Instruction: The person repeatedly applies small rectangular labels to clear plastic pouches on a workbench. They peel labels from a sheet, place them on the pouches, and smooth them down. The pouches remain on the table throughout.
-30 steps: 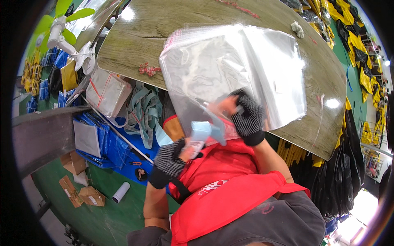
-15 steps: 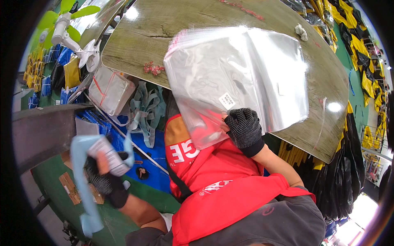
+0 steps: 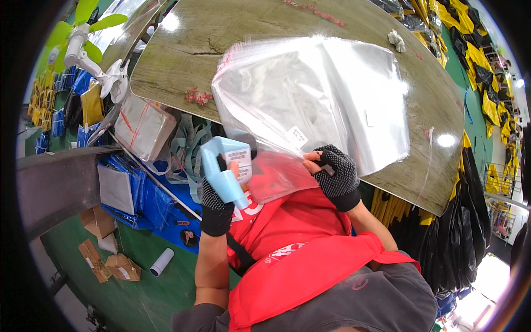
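My left hand [image 3: 216, 209], in a black dotted fingerless glove, is closed on a light blue label strip [image 3: 213, 156]. The strip loops around the fingers, and a white printed label shows on it. My right hand [image 3: 337, 176], gloved the same way, pinches the near edge of a clear plastic bag [image 3: 281, 176]. That bag lies on top of a fanned stack of clear bags [image 3: 271, 91] and hangs past the table edge over my red apron [image 3: 298, 221]. A small white sticker [image 3: 296, 136] sits on the bag, just beyond my right fingertips.
The wood-grain table [image 3: 182, 61] has a curved near edge. At left are a green-bladed fan [image 3: 77, 44], a tied bundle of clear bags [image 3: 145, 124], tangled blue-grey strips [image 3: 188, 149] and a dark metal bar [image 3: 66, 180]. Black and yellow bags [image 3: 462, 221] hang at right.
My left hand has come up and right with the label strip, from low at the left to beside the bag's near edge. My right hand still grips the bag, slightly shifted.
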{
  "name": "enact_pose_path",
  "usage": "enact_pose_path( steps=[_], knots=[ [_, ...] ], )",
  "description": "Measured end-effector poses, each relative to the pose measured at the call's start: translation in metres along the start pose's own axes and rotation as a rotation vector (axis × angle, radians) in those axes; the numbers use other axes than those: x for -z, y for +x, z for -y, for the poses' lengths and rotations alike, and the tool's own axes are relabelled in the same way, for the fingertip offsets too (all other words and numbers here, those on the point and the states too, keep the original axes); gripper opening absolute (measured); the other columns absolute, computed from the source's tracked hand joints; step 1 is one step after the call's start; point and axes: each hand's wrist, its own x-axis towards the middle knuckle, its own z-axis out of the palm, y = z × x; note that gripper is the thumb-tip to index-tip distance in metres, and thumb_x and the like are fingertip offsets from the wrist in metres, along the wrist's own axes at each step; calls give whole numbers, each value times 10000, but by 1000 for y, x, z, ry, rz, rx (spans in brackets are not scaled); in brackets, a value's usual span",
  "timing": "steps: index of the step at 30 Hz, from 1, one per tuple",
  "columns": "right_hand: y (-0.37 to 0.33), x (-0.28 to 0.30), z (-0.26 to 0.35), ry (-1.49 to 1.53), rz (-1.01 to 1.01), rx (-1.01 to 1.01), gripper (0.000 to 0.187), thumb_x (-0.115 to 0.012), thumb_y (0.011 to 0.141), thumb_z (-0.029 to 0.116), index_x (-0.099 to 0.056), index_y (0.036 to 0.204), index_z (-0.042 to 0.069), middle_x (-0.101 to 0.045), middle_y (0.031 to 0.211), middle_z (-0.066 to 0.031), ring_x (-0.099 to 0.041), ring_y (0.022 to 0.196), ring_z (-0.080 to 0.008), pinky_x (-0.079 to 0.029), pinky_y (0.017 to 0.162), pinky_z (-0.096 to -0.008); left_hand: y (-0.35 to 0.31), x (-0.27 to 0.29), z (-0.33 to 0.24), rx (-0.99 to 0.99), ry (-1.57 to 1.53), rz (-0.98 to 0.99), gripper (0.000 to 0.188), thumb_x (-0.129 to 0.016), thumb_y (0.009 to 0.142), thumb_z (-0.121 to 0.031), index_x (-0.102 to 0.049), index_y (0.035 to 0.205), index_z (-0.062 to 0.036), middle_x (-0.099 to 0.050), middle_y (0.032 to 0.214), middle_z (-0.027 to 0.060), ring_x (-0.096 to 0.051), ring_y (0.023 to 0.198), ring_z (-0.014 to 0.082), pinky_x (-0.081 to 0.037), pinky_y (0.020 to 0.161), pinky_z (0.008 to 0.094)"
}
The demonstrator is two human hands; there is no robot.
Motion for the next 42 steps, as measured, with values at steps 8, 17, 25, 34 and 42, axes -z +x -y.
enact_pose_path(
  steps=[8, 17, 25, 34, 42],
  knots=[
    [-7, -1, 13, -416, 89, 500, 249, -728, 729, 179, -645, 935, 64, -644, 860, -127, -629, 726, -290, -504, 645, -354, -20, -7, -25, 70, 46, 38, 317, -544, 926, -162, -482, 1192, -1, -624, 970, 114, -663, 760, 215, -578, 597, 331],
    [-5, -12, -3, 116, -62, 121, 133, -684, 786, 37, -566, 738, -1, -565, 715, -87, -544, 634, -189, -456, 624, -282, -28, 12, -50, -272, 229, -275, 271, -502, 935, -155, -450, 1170, -31, -634, 992, 126, -654, 789, 195, -556, 609, 305],
    [-10, 5, -7, 475, 11, -326, 313, -492, 966, 247, -660, 986, -16, -650, 841, -38, -547, 793, -99, -435, 751, -234, 19, -15, -26, -210, 288, 70, 212, -526, 938, -164, -514, 1089, -17, -609, 883, 70, -593, 688, 130, -508, 608, 256],
    [-15, 208, -144, -368, -508, -373, 227, -677, 838, 187, -637, 952, -5, -670, 838, -46, -604, 740, -127, -474, 685, -258, 45, 40, 48, -311, 452, 71, 424, -617, 868, -228, -492, 1213, -17, -603, 1058, 95, -613, 878, 184, -525, 740, 325],
    [239, 270, -167, -882, -610, -161, 400, -478, 884, 413, -645, 1124, 139, -626, 1101, -183, -566, 1088, -344, -364, 980, -535, 27, 2, -6, 101, -258, 71, 572, -463, 904, -503, -449, 1258, -54, -629, 1013, 211, -657, 748, 332, -559, 636, 443]
  ],
)
